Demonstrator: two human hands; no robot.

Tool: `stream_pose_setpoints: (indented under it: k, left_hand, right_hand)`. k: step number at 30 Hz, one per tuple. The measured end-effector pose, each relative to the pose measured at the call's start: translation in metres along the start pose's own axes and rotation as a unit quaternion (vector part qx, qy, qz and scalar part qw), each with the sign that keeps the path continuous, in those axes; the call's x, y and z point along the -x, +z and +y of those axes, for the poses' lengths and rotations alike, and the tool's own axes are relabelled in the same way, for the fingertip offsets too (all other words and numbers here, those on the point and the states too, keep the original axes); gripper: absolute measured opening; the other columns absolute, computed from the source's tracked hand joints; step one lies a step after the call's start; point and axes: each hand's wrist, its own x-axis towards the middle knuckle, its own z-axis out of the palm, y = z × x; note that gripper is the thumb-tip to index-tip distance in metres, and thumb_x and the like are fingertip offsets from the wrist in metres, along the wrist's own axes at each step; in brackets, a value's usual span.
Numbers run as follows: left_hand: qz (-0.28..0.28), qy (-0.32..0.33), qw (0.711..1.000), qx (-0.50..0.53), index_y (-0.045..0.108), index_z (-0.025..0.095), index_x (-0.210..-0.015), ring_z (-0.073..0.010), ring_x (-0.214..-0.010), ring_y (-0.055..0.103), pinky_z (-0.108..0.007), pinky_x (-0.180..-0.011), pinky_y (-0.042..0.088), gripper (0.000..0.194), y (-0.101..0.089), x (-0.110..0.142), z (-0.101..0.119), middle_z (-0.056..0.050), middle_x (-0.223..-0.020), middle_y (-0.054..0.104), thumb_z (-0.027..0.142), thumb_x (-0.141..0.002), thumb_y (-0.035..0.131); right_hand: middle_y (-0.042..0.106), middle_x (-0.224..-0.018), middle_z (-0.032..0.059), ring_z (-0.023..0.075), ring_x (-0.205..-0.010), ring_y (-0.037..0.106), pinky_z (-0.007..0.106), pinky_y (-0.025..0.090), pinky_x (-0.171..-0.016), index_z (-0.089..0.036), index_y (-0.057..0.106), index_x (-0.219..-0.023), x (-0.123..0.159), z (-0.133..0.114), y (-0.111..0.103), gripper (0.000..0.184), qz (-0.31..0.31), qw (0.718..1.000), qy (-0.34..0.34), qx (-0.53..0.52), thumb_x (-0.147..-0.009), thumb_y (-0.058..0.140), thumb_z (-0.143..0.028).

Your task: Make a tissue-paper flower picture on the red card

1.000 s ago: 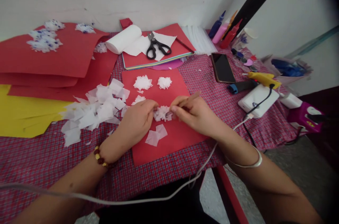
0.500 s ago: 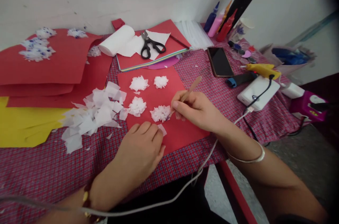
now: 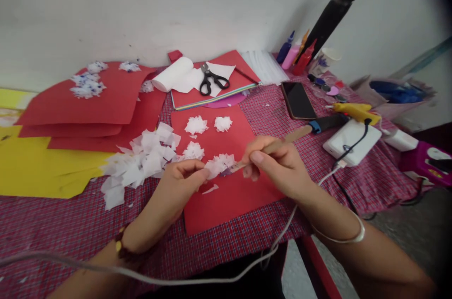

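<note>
My left hand [image 3: 183, 177] pinches a small square of white tissue paper [image 3: 213, 168] just above a red card sheet [image 3: 226, 181]. My right hand [image 3: 278, 167] grips a thin wooden stick [image 3: 282, 141], whose tip meets the tissue square beside a fluffy white tissue flower [image 3: 225, 161]. Three more tissue flowers, such as one at the sheet's far end [image 3: 196, 125], lie on the red sheet. A loose scrap of tissue [image 3: 211, 189] rests on the sheet under my hands.
A heap of cut tissue squares [image 3: 141, 160] lies left of the sheet, on the red checked cloth [image 3: 63, 223]. Red sheets [image 3: 88, 101] and yellow sheets [image 3: 38, 167] lie left. Scissors [image 3: 211, 79], tissue roll [image 3: 174, 74], phone [image 3: 298, 100], glue gun [image 3: 355, 110], bottles [image 3: 296, 52] stand behind and right.
My left hand picked up a tissue square from the red sheet and raised it to the stick tip. The camera view has shifted, and my right hand now holds the stick flatter.
</note>
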Motion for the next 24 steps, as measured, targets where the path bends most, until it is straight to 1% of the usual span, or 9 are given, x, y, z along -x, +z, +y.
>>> stream_pose_setpoints:
  k: [1, 3, 6, 11, 13, 15, 18, 21, 24]
  left_hand:
    - [0.002, -0.019, 0.999, 0.039, 0.060, 0.019, -0.061, -0.0098, -0.049, 0.044, -0.023, -0.050, 0.040, 0.017, 0.0002, -0.0010, 0.0000, 0.004, -0.053, 0.051, 0.026, -0.077, 0.060]
    - [0.003, -0.049, 0.996, 0.074, 0.062, 0.018, -0.060, -0.0091, -0.049, 0.043, -0.023, -0.051, 0.039, 0.016, 0.0014, -0.0021, -0.0006, 0.004, -0.051, 0.051, 0.027, -0.074, 0.063]
    - [0.008, -0.064, 0.996, 0.056, 0.063, 0.018, -0.060, -0.0089, -0.050, 0.041, -0.022, -0.052, 0.036, 0.017, 0.0015, -0.0019, -0.0012, 0.004, -0.051, 0.050, 0.029, -0.073, 0.063]
    - [0.021, 0.009, 0.999, -0.041, 0.067, 0.020, -0.068, -0.0121, -0.066, 0.048, -0.024, -0.062, 0.037, 0.015, -0.0042, -0.0003, -0.0009, 0.002, -0.067, 0.057, 0.027, -0.078, 0.059]
    - [0.020, 0.025, 0.999, -0.043, 0.064, 0.019, -0.066, -0.0120, -0.067, 0.047, -0.024, -0.063, 0.037, 0.016, -0.0051, -0.0001, 0.0003, 0.003, -0.067, 0.056, 0.025, -0.078, 0.057]
    - [0.019, 0.011, 1.000, -0.005, 0.058, 0.019, -0.058, -0.0107, -0.061, 0.043, -0.024, -0.059, 0.033, 0.020, -0.0044, 0.0001, 0.0019, 0.004, -0.060, 0.050, 0.022, -0.078, 0.056]
    - [0.010, -0.031, 0.993, 0.113, 0.051, 0.018, -0.049, -0.0100, -0.056, 0.041, -0.024, -0.056, 0.033, 0.027, -0.0028, -0.0007, 0.0035, 0.004, -0.053, 0.047, 0.021, -0.075, 0.056]
    - [-0.007, -0.059, 0.978, 0.199, 0.060, 0.017, -0.052, -0.0109, -0.055, 0.047, -0.024, -0.056, 0.038, 0.020, -0.0028, -0.0026, 0.0029, 0.001, -0.055, 0.055, 0.025, -0.071, 0.058]
    - [-0.046, -0.100, 0.957, 0.269, 0.070, 0.017, -0.067, -0.0090, -0.053, 0.051, -0.020, -0.053, 0.039, 0.008, -0.0033, -0.0043, 0.0015, 0.000, -0.060, 0.064, 0.024, -0.068, 0.067]
  right_hand:
    - [0.061, -0.068, 0.0002, 0.0078, -0.053, 0.056, 0.020, 0.045, -0.048, -0.018, 0.063, -0.076, 0.0007, 0.0000, 0.0014, 0.025, -0.003, 1.000, -0.006, 0.004, -0.095, 0.051, -0.029]
    - [0.061, -0.069, 0.0005, 0.0076, -0.055, 0.056, 0.019, 0.045, -0.049, -0.018, 0.063, -0.078, 0.0014, 0.0009, 0.0043, 0.022, -0.008, 0.999, -0.022, 0.023, -0.095, 0.052, -0.027]
    - [0.061, -0.071, 0.0010, 0.0073, -0.056, 0.056, 0.019, 0.045, -0.049, -0.016, 0.063, -0.078, 0.0017, 0.0034, 0.0065, 0.021, -0.005, 0.998, -0.050, 0.031, -0.094, 0.053, -0.024]
    - [0.061, -0.069, -0.0001, 0.0068, -0.054, 0.056, 0.018, 0.045, -0.048, -0.017, 0.062, -0.079, 0.0015, 0.0048, 0.0045, 0.021, 0.014, 0.998, -0.053, 0.011, -0.095, 0.051, -0.023]
    - [0.061, -0.070, 0.0003, 0.0066, -0.055, 0.057, 0.018, 0.045, -0.049, -0.017, 0.062, -0.078, 0.0010, 0.0047, 0.0045, 0.021, 0.006, 0.998, -0.053, 0.022, -0.095, 0.051, -0.021]
    - [0.061, -0.070, 0.0002, 0.0061, -0.056, 0.056, 0.017, 0.045, -0.050, -0.017, 0.063, -0.079, 0.0005, 0.0049, 0.0056, 0.019, 0.000, 0.998, -0.057, 0.035, -0.094, 0.052, -0.019]
    - [0.061, -0.070, -0.0002, 0.0051, -0.056, 0.056, 0.016, 0.045, -0.051, -0.016, 0.063, -0.077, 0.0003, 0.0059, 0.0078, 0.020, 0.001, 0.997, -0.062, 0.046, -0.094, 0.052, -0.017]
    - [0.063, -0.071, -0.0002, 0.0050, -0.055, 0.057, 0.016, 0.046, -0.050, -0.017, 0.064, -0.078, 0.0004, 0.0072, 0.0081, 0.020, 0.013, 0.998, -0.060, 0.033, -0.094, 0.053, -0.018]
    - [0.065, -0.070, -0.0006, 0.0056, -0.051, 0.057, 0.017, 0.046, -0.047, -0.018, 0.067, -0.084, -0.0002, 0.0089, 0.0062, 0.018, 0.027, 0.998, -0.048, -0.008, -0.095, 0.053, -0.023]
